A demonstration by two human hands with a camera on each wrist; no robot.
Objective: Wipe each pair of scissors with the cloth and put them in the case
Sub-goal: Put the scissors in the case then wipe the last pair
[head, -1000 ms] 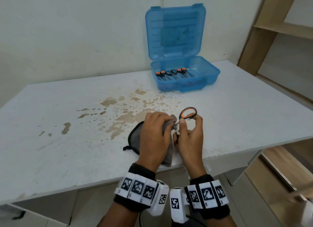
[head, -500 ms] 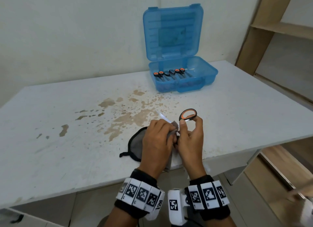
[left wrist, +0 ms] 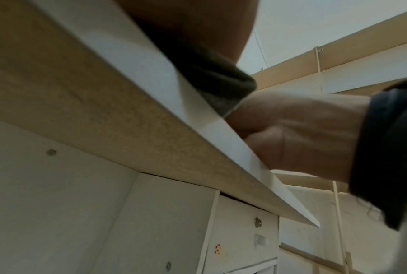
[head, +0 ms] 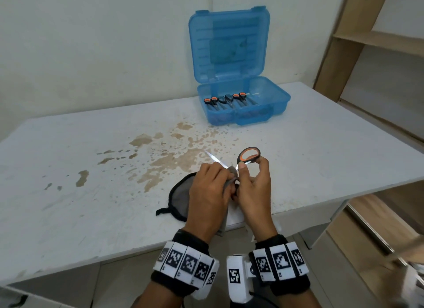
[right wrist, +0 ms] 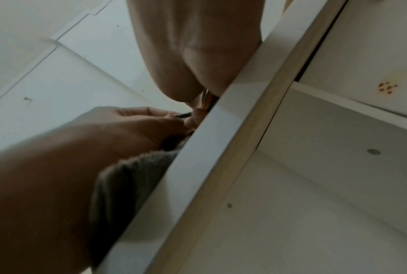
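My right hand [head: 249,181] pinches a pair of scissors [head: 249,155] by its black and orange handle, near the table's front edge. A bare blade tip [head: 212,156] points up and left past my left hand [head: 210,190]. That left hand grips the grey cloth [head: 181,194] around the blades near the pivot. The cloth [right wrist: 132,178] hangs over the table edge in the right wrist view, and shows as a dark fold [left wrist: 211,77] in the left wrist view. An open blue case [head: 243,105] stands at the back with several scissors [head: 226,100] lying inside.
The white table [head: 91,193] carries brown stains [head: 165,158] in its middle. A wooden shelf unit [head: 378,55] rises at the right. Under the table edge [left wrist: 150,129] are white drawers [left wrist: 242,237].
The left hand has slid the cloth back toward the handles, so more of the blade tip now shows beyond it. The right hand kept its hold on the handle.
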